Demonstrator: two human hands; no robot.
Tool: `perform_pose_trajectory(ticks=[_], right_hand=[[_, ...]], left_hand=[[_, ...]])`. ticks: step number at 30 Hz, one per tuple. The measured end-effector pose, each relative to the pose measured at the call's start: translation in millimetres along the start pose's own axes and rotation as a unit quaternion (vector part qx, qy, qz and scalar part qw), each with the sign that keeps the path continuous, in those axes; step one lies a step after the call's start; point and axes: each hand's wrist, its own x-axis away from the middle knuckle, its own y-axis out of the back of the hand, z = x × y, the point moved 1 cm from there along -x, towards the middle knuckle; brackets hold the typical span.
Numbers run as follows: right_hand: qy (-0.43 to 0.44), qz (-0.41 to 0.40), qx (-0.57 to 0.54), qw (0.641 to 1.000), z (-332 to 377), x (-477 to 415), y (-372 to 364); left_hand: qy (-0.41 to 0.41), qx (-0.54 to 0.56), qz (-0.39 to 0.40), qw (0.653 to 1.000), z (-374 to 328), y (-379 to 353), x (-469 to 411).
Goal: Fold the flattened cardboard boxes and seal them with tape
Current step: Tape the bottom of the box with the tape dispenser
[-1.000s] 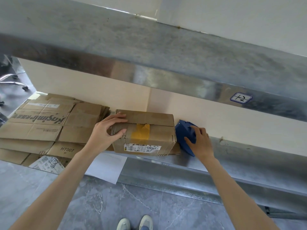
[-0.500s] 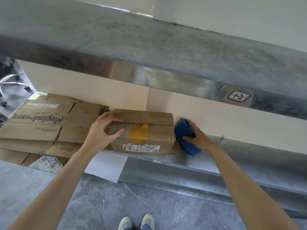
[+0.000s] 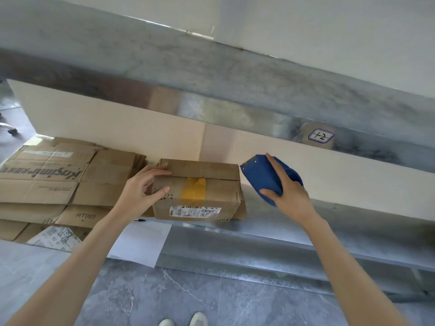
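Note:
A small folded cardboard box (image 3: 207,201) stands on the lower metal shelf (image 3: 270,234), its top flaps closed with a patch of yellow tape across the seam and a shipping label on its front. My left hand (image 3: 141,191) grips the box's left end, fingers over the top flap and thumb on the front. My right hand (image 3: 290,194) holds a blue tape dispenser (image 3: 261,178) lifted off the shelf, just right of the box. A stack of flattened cardboard boxes (image 3: 47,182) lies to the left on the same shelf.
An upper metal shelf (image 3: 211,74) with a "+2" label (image 3: 321,135) overhangs the work area. A beige panel (image 3: 117,128) backs the lower shelf. White paper (image 3: 141,243) hangs over the shelf edge. Grey tiled floor (image 3: 188,297) and my shoes are below.
My right hand has lifted the blue tape dispenser up off the shelf and tilted it. My left hand stays on the box's left end.

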Motion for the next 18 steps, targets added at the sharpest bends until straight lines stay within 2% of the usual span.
perform_pose_trajectory(ticks=[4,10,18], right_hand=[[0.095,-0.018,0.025,0.995,41,1,16],[0.236,0.031,0.111,0.965,115,-12,-12],[0.268,0.093,0.147,0.948,130,-33,-38]], left_hand=[[0.011,0.028,0.011,0.999,-1,-5,-1],[0.033,0.071,0.008,0.997,-1,-9,-2],[0.033,0.060,0.002,0.998,-2,-7,-6]])
